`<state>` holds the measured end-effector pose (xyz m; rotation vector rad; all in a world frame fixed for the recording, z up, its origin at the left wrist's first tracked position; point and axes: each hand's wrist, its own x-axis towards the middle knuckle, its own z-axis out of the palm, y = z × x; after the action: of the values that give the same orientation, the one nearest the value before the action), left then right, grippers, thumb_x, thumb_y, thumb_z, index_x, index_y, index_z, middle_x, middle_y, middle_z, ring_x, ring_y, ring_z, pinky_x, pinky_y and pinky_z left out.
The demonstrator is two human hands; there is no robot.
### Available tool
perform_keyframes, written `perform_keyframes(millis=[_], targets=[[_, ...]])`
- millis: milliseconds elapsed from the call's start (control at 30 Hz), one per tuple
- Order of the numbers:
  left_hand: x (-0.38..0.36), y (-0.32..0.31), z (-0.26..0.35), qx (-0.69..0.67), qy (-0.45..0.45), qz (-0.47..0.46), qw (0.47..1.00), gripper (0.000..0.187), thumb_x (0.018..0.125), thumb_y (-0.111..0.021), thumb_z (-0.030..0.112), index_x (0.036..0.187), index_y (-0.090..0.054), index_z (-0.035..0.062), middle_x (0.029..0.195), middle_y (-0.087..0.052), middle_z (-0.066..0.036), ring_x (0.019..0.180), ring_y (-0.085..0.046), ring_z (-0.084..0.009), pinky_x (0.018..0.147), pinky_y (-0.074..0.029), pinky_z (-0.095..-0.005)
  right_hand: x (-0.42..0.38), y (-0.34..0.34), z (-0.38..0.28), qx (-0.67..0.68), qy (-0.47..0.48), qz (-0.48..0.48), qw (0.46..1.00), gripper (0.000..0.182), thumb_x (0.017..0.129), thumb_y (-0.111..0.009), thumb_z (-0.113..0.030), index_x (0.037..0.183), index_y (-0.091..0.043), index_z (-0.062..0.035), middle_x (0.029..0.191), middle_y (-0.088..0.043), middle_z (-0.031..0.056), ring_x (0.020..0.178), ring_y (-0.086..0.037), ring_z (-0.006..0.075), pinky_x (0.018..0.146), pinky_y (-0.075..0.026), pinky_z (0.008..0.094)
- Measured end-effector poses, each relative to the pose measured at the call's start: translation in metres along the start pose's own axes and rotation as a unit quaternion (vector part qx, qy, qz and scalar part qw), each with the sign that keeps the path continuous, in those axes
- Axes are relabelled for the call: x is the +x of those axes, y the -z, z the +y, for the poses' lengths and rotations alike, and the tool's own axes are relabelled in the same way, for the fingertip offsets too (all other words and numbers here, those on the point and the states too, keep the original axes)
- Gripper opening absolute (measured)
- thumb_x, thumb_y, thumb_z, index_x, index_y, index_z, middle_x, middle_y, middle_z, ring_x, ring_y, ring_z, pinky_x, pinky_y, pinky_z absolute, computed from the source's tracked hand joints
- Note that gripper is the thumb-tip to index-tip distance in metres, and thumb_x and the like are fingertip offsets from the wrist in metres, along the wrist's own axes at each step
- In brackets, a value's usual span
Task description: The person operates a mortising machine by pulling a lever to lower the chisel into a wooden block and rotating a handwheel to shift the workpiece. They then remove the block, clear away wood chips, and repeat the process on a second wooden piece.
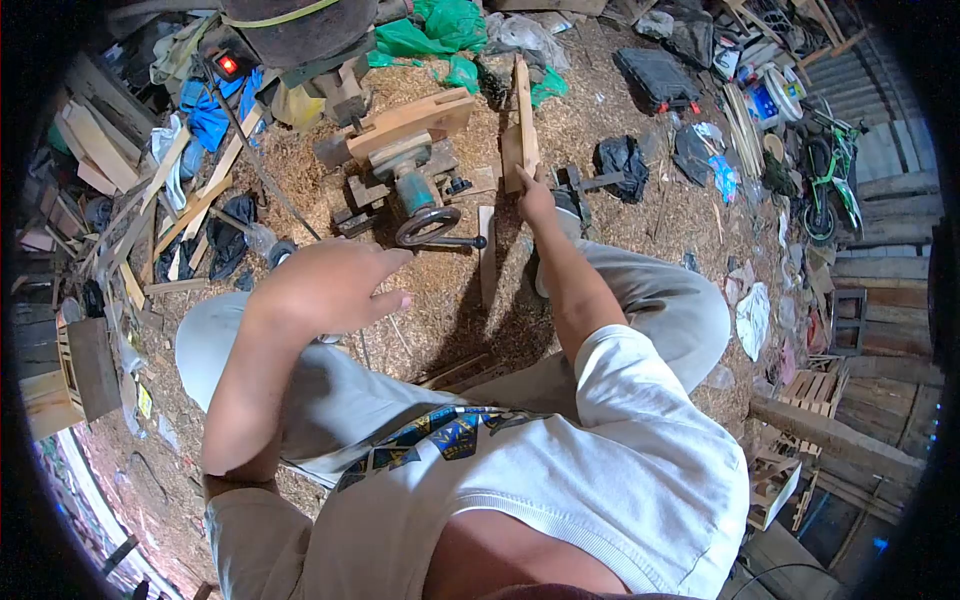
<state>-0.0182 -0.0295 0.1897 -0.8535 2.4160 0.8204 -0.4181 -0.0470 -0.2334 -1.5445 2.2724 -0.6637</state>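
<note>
My left hand hovers over my left knee with thumb and fingers apart, holding nothing. Just beyond its fingertips is the round handwheel of a green vise. A wooden board with a shaped edge lies across the vise's jaws. Out in front, my right hand is closed round the near end of a long piece of wood, which points away from me. A flat wood offcut shows right beside that piece.
Wood shavings cover the ground. Wood strips and a blue cloth lie at left. Green plastic bags are at the back. A black case, a black bag and a green bicycle are on the right.
</note>
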Motion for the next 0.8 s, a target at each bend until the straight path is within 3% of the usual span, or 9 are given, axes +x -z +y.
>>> perform_keyframes(millis=[33,133,167,233,333,400,500,667,800], targets=[[0.0,-0.001,0.0,0.001,-0.002,0.0,1.0,0.059,0.102,-0.064,0.04,0.146,-0.06,0.0021,0.133,-0.069,-0.025,0.121,-0.066,-0.0445,0.106,-0.051,-0.0514,-0.013,0.001,-0.009,-0.001,-0.002,0.001,1.0,0.064,0.093,-0.065,-0.006,0.153,-0.061,-0.0284,0.164,-0.036,0.0376,0.138,-0.054,0.0541,0.112,-0.049,0.0531],[0.001,-0.008,-0.004,0.008,-0.022,0.013,1.0,0.059,0.102,-0.064,0.041,0.146,-0.06,0.0017,0.132,-0.07,-0.025,0.12,-0.067,-0.0442,0.105,-0.052,-0.0513,-0.05,-0.012,-0.031,-0.114,0.085,0.262,0.955,0.062,0.087,-0.071,-0.01,0.148,-0.059,-0.0156,0.159,-0.044,0.0313,0.147,-0.045,0.0485,0.117,-0.037,0.0603],[0.001,-0.011,-0.007,0.006,-0.042,0.042,0.998,0.054,0.101,-0.065,0.041,0.14,-0.063,0.0029,0.121,-0.072,-0.025,0.113,-0.069,-0.0449,0.099,-0.054,-0.0536,-0.068,-0.014,-0.043,-0.115,0.086,0.262,0.954,0.062,0.087,-0.071,-0.01,0.148,-0.059,-0.0156,0.159,-0.044,0.0313,0.147,-0.045,0.0485,0.117,-0.037,0.0603],[0.001,-0.015,-0.009,0.003,-0.061,0.07,0.996,0.05,0.1,-0.065,0.04,0.134,-0.066,0.004,0.11,-0.074,-0.026,0.105,-0.071,-0.0457,0.093,-0.056,-0.0558,-0.112,-0.014,-0.066,-0.067,-0.001,0.118,0.991,0.056,0.087,-0.074,-0.016,0.141,-0.06,-0.0132,0.146,-0.055,0.0281,0.141,-0.05,0.047,0.114,-0.039,0.0619],[-0.002,-0.014,-0.011,0.011,-0.066,0.075,0.995,0.049,0.099,-0.065,0.04,0.133,-0.067,0.0037,0.109,-0.074,-0.026,0.105,-0.071,-0.0457,0.092,-0.056,-0.0559,-0.152,-0.059,-0.053,-0.089,-0.009,0.024,0.996,0.052,0.09,-0.076,-0.022,0.138,-0.058,-0.0123,0.133,-0.061,0.0247,0.131,-0.057,0.0475,0.107,-0.045,0.0639],[-0.007,-0.009,-0.002,0.026,-0.036,0.034,0.998,0.059,0.101,-0.065,0.04,0.145,-0.06,0.0012,0.129,-0.071,-0.025,0.116,-0.068,-0.0453,0.102,-0.054,-0.0521,-0.17,-0.077,-0.055,-0.038,-0.236,-0.086,0.967,0.057,0.092,-0.078,-0.028,0.14,-0.053,-0.0103,0.13,-0.064,0.0248,0.122,-0.063,0.0478,0.101,-0.051,0.0615],[-0.012,-0.012,0.001,0.026,-0.037,0.034,0.998,0.059,0.101,-0.064,0.04,0.146,-0.06,0.0017,0.128,-0.071,-0.025,0.116,-0.068,-0.0453,0.102,-0.054,-0.0521,-0.185,-0.076,-0.061,-0.06,-0.226,-0.06,0.97,0.062,0.092,-0.078,-0.033,0.14,-0.049,-0.0062,0.129,-0.065,0.0261,0.117,-0.067,0.0473,0.097,-0.055,0.0571],[-0.019,-0.013,0.0,0.025,-0.029,0.03,0.999,0.059,0.102,-0.064,0.04,0.146,-0.06,0.0025,0.128,-0.072,-0.025,0.116,-0.068,-0.0446,0.101,-0.054,-0.0517,-0.178,-0.062,-0.053,-0.108,-0.181,-0.16,0.964,0.053,0.093,-0.076,-0.03,0.132,-0.05,-0.0052,0.118,-0.072,0.0238,0.113,-0.069,0.0446,0.096,-0.055,0.0538],[-0.022,-0.011,-0.001,0.015,-0.018,0.041,0.999,0.058,0.102,-0.064,0.041,0.147,-0.06,0.0046,0.129,-0.072,-0.024,0.116,-0.068,-0.0447,0.102,-0.054,-0.0512,-0.167,-0.023,-0.067,0.001,-0.215,-0.031,0.976,0.043,0.095,-0.073,-0.022,0.129,-0.05,-0.007,0.114,-0.07,0.0256,0.109,-0.068,0.0469,0.09,-0.054,0.0556]])
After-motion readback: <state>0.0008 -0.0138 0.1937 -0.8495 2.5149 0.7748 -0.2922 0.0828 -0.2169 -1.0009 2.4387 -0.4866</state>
